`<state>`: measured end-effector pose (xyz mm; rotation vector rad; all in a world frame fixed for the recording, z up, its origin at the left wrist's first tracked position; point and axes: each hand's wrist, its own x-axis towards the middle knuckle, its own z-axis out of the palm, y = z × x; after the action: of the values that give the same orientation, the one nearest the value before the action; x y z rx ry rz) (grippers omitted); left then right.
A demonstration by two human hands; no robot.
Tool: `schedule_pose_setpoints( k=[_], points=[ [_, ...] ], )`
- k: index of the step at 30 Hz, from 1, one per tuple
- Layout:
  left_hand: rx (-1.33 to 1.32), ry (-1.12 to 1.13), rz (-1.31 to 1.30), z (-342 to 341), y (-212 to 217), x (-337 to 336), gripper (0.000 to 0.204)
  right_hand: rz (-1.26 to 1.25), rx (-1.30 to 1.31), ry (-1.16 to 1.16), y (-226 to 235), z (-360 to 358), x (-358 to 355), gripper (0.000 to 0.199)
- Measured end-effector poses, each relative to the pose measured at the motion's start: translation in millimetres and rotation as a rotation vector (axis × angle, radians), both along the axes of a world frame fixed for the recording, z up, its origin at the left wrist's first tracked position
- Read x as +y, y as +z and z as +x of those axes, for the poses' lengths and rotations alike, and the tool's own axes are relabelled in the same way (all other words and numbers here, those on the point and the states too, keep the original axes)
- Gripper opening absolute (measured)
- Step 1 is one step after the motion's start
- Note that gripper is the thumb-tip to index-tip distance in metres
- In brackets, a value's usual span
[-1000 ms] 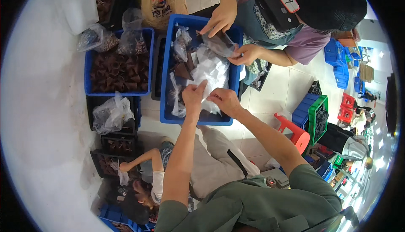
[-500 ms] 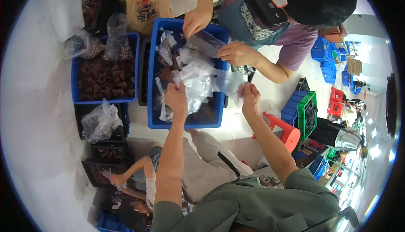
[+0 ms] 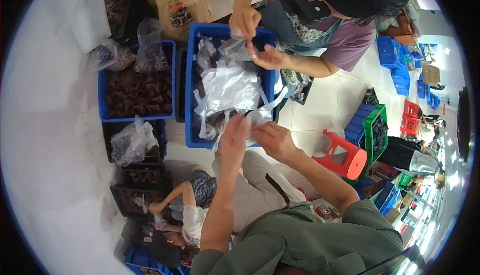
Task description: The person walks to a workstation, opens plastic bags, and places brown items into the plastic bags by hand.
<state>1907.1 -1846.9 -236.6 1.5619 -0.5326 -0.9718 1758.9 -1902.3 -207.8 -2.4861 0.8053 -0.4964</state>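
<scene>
Over the near edge of a blue bin (image 3: 190, 90), my two hands have come close together. My right hand (image 3: 275, 141) pinches a clear plastic bag (image 3: 261, 117) between thumb and fingers. Beside it my left hand (image 3: 235, 135) is smeared by motion, near the same bag, and its grip does not show clearly. A pile of flat clear plastic bags (image 3: 227, 90) lies in the bin, with dark contents partly hidden under it. Across the bin, a co-worker's hands (image 3: 257, 45) handle another clear bag (image 3: 233, 50).
To the left stands a blue crate (image 3: 101, 95) of brown cone-shaped pieces, with filled bags on top. Below it a crumpled clear bag (image 3: 131, 142) lies on black crates. A red stool (image 3: 345, 156) and a green crate (image 3: 370, 135) stand right. Another person crouches lower left.
My hands were apart with a clear bag stretched between them; now they are together, lower over the bin's near edge. The co-worker's hands have moved closer together. The whole view has shifted slightly.
</scene>
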Motion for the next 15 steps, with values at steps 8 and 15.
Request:
schedule_pose_setpoints(
  k=[8,15],
  points=[
    [0.480,-0.114,0.139,22,-53,24,0.019,0.416,0.065,0.228,-14,-6,34,0.019],
    [0.461,-0.152,0.043,32,-21,37,0.018,0.612,-0.056,-0.032,-18,19,-34,0.054]
  ],
)
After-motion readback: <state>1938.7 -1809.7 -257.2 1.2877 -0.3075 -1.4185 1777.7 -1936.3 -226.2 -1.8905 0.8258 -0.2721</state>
